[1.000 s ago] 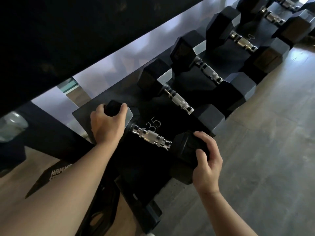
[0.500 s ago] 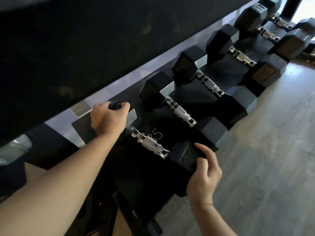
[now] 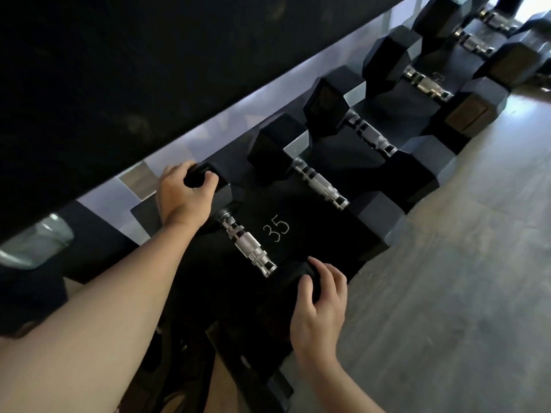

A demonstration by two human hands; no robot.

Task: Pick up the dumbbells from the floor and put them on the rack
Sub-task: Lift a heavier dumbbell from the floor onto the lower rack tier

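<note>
We have the dumbbell [image 3: 249, 247] lying on the lowest shelf of the rack [image 3: 301, 248], in the slot marked 35 [image 3: 278, 229]. Its knurled chrome handle runs diagonally from the far head under our left hand [image 3: 182, 196] to the near head under our right hand [image 3: 320, 299].

Left hand state: curled over the far head, fingers wrapped across its top and rear face, gripping it.

Right hand state: fingers spread and laid over the top of the near head, thumb alongside. Compared with a second ago, when this hand cupped the head closely from the outer end, the fingers now lie flatter and looser. We judge this a steadying contact, not a lifting grip.

Change over the last second: the dumbbell sits a little deeper in its slot and the printed number beside the handle reads clear of it. The left hand holds the same head throughout. The bar is otherwise aligned as before.

Meaning for the task: we judge that this dumbbell is seated and that the placement step is close to complete. What remains is to confirm that both heads bear on the shelf, then let go.

Neighbouring dumbbells [image 3: 320, 183] occupy the next slots to the right, heads just beside one another. The wooden floor [image 3: 465, 263] to the right shows no further dumbbell in this view; whether others remain outside it we cannot tell.
</note>
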